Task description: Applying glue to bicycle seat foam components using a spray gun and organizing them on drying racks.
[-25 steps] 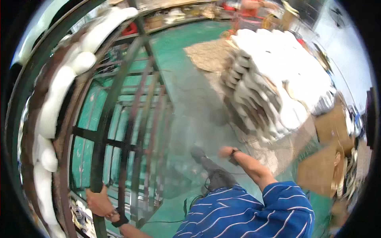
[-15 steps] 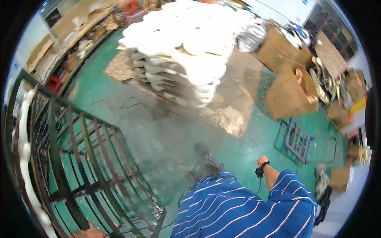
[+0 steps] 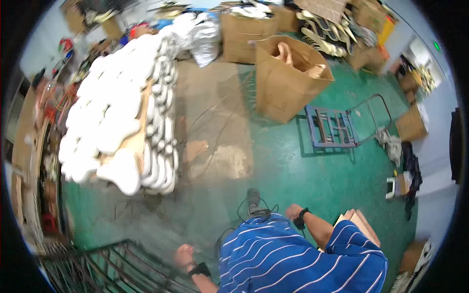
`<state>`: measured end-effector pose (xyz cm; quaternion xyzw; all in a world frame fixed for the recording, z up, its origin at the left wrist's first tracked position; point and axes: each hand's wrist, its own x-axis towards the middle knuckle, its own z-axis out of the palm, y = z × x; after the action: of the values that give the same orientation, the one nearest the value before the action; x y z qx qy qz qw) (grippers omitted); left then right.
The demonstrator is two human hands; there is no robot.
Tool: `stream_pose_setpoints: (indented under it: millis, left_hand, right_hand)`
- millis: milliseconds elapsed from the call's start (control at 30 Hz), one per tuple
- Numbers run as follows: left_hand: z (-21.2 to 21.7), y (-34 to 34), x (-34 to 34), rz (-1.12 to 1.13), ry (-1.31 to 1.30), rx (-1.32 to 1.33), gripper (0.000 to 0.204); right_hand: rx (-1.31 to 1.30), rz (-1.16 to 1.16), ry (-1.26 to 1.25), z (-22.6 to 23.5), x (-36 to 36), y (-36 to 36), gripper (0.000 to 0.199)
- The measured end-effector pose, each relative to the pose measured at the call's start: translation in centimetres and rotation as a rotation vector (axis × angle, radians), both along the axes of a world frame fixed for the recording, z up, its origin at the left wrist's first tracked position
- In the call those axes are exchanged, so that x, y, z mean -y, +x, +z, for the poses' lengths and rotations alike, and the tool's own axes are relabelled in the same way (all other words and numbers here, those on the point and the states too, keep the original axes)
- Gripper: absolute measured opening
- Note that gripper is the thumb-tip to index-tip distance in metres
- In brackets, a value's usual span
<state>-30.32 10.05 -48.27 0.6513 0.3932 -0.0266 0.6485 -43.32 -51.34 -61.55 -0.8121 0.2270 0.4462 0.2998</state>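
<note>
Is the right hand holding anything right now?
No, the right hand hangs bare above the green floor, clear of the metal rack near the left hand.

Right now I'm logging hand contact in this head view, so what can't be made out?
- Left hand: blurred; its grip on the dark metal cage is unclear.
- Right hand: fingers hidden behind the striped shirt.
- Cage: cut off by the lower edge.
- Open cardboard box: contents too small to tell.
</note>
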Motion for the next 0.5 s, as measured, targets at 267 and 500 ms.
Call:
stream_pose_setpoints:
  millis: [267, 500]
  left_hand:
    - [-4.4, 16.7, 19.7, -0.422, -0.035, -0.05, 0.02]
    - [-5.5, 20.7, 26.9, -1.417, 0.919, -0.237, 0.03]
  right_hand:
    - [0.49, -0.4, -0.21, 6.4, 14.0, 20.2, 0.028]
    - [0.527, -0.444, -0.051, 5.0, 19.4, 25.7, 0.019]
